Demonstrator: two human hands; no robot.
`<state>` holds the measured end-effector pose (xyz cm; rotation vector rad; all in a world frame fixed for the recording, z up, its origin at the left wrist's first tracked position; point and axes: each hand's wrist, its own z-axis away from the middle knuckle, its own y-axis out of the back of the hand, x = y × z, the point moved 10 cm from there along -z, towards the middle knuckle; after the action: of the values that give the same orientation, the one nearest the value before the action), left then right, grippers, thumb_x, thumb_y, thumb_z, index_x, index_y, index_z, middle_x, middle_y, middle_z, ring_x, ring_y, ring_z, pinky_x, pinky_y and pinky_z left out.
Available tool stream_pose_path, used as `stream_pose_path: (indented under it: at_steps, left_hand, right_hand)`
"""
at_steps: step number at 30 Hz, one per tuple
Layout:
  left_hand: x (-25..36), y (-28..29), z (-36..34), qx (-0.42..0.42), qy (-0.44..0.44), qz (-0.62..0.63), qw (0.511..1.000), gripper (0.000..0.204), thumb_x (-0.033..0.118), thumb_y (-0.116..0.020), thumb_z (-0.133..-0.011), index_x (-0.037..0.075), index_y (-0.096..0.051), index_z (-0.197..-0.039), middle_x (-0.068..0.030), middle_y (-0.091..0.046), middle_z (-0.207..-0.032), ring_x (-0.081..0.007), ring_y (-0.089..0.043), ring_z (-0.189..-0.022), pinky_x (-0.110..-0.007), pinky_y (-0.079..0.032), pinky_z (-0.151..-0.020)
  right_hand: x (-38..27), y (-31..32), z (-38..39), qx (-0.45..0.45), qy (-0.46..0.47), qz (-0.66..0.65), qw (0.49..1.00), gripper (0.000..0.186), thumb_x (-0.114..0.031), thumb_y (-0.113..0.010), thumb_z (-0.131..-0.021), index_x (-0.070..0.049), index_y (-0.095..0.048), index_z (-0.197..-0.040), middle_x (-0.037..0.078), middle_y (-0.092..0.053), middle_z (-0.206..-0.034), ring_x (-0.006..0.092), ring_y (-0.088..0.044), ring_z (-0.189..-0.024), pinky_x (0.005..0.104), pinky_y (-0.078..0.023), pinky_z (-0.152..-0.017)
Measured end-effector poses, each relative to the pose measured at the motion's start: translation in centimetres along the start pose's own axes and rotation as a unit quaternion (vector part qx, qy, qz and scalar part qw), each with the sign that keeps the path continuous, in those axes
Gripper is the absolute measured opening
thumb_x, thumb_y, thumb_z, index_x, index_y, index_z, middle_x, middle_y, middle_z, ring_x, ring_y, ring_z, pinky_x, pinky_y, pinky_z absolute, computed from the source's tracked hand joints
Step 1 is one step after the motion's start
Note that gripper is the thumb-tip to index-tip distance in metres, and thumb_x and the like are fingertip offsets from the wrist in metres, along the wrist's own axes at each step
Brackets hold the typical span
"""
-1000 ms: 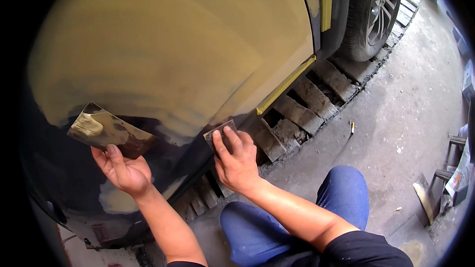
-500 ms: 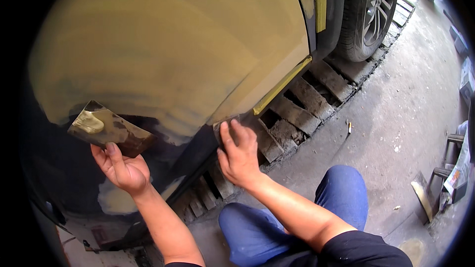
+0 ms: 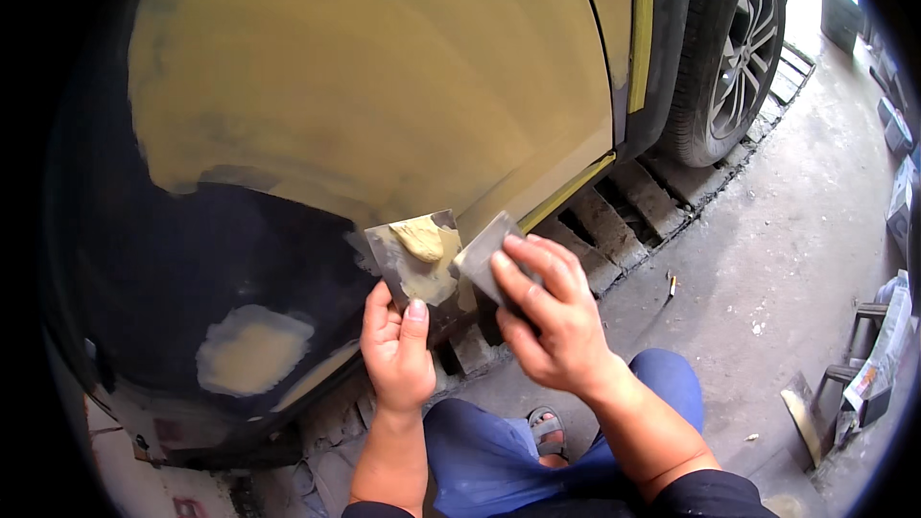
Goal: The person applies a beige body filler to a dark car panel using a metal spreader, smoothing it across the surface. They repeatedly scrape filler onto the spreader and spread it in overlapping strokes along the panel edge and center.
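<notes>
My left hand (image 3: 398, 360) grips a metal plate (image 3: 389, 245) carrying a lump of pale yellow putty (image 3: 418, 241) and smears around it. Just to its right, my right hand (image 3: 566, 336) holds a thin metal spreader (image 3: 484, 254), its left edge close to the putty plate; whether they touch, I cannot tell. Behind both is the car body (image 3: 360, 58), mostly coated in sanded yellow filler, with dark paint and a separate pale filler patch (image 3: 249, 350) at lower left.
Yellow masking tape (image 3: 641, 38) lines the panel's edge near a wheel (image 3: 743, 67). A slotted drain cover (image 3: 652, 201) runs beneath the car along the concrete floor (image 3: 767, 230). At far right are low stools (image 3: 844, 373) and assorted objects. My knees and a sandal (image 3: 547, 432) are below.
My left hand has brought the plate rightward, toward the middle. The spreader in my right hand has left the panel's lower edge and moved right, beside the plate. The view has shifted.
</notes>
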<state>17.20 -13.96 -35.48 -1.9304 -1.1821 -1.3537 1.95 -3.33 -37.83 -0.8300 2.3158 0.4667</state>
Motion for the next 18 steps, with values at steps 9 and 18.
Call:
stream_pose_path:
  at_steps: [9, 18]
  left_hand:
    - [-0.3, -2.9, 0.8, -0.066, 0.013, -0.079, 0.995, 0.045, -0.002, -0.050, -0.097, -0.007, -0.040, -0.141, -0.0139, -0.062, -0.122, -0.0164, -0.059, -0.110, -0.028, -0.045, -0.098]
    - [5.9, 9.0, -2.9, 0.045, -0.176, -0.196, 0.964, 0.039, 0.005, -0.050, -0.100, -0.003, -0.042, -0.138, -0.0152, -0.056, -0.132, -0.0217, -0.054, -0.120, -0.035, -0.040, -0.105]
  right_hand:
    - [-0.9, -1.6, 1.3, -0.045, -0.001, 0.007, 0.999, 0.050, -0.010, -0.069, -0.073, -0.007, -0.062, -0.123, 0.014, -0.056, -0.130, 0.0407, -0.052, -0.116, 0.0476, -0.044, -0.095]
    - [17.3, 0.3, 4.5, 0.060, -0.303, -0.200, 0.930, 0.060, -0.015, -0.060, -0.083, -0.002, -0.047, -0.140, 0.019, -0.047, -0.140, 0.0281, -0.049, -0.124, 0.0363, -0.040, -0.105]
